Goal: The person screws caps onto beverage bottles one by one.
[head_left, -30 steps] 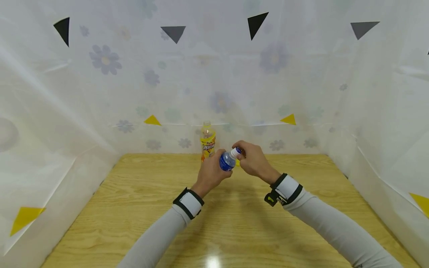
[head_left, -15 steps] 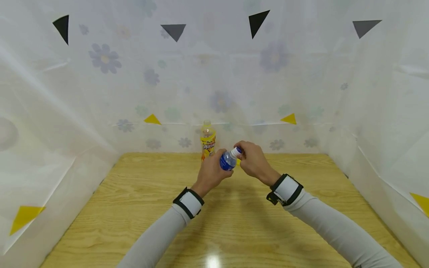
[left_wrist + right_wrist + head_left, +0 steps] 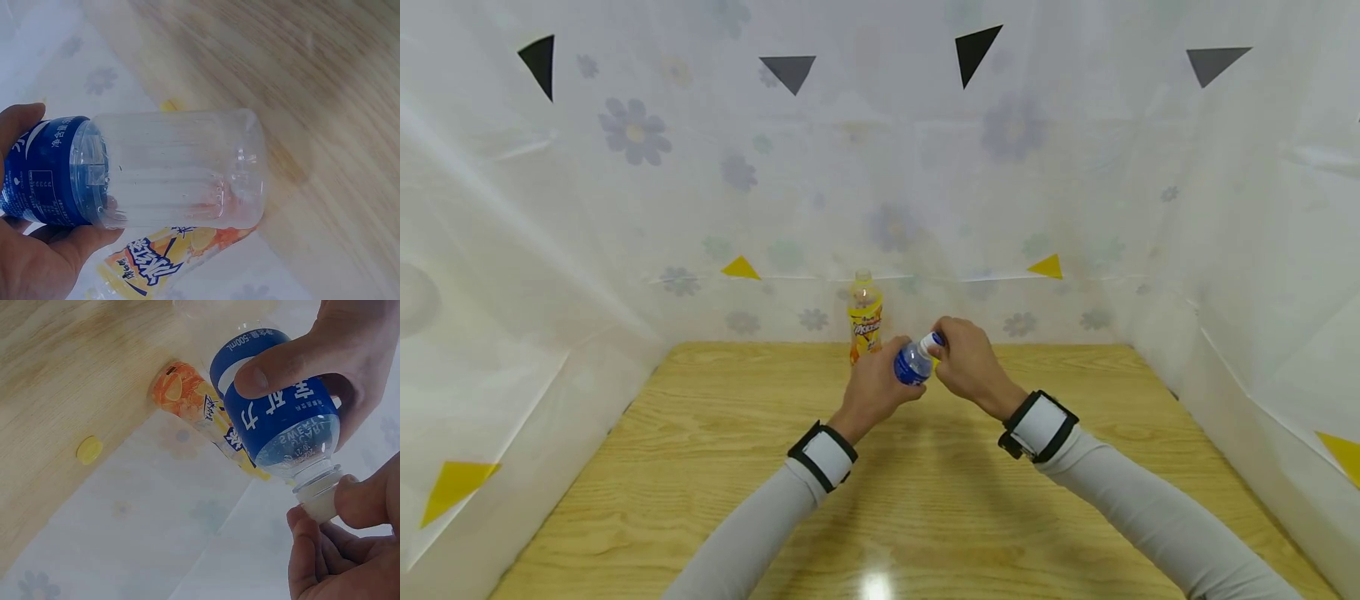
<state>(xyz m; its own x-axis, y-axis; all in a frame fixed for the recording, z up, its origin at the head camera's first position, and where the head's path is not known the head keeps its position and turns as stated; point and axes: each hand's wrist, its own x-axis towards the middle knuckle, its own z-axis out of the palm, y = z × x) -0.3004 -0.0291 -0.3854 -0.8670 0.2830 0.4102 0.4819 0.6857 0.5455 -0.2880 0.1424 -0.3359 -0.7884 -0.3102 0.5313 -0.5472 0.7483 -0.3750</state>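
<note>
My left hand point(image 3: 872, 385) grips a clear plastic drink bottle point(image 3: 912, 365) round its blue label, holding it tilted above the table. The right wrist view shows its white cap point(image 3: 319, 503) on the neck, pinched between the thumb and fingers of my right hand point(image 3: 972, 364). The lower body of the bottle point(image 3: 169, 169) looks transparent and without liquid in the left wrist view. Just behind my left hand stands a second clear bottle point(image 3: 865, 321) with a yellow and orange label and an uncapped neck; the hand hides its lower part.
A small yellow bottle cap point(image 3: 89, 450) lies on the wooden table point(image 3: 730, 475) near its back edge. White flower-printed sheeting point(image 3: 887, 167) encloses the back and both sides, with black, grey and yellow triangles stuck on it.
The blue-labelled bottle and both hands have shifted very slightly to the right. The right fingers have turned a little about the white cap. The yellow-labelled bottle stays in place.
</note>
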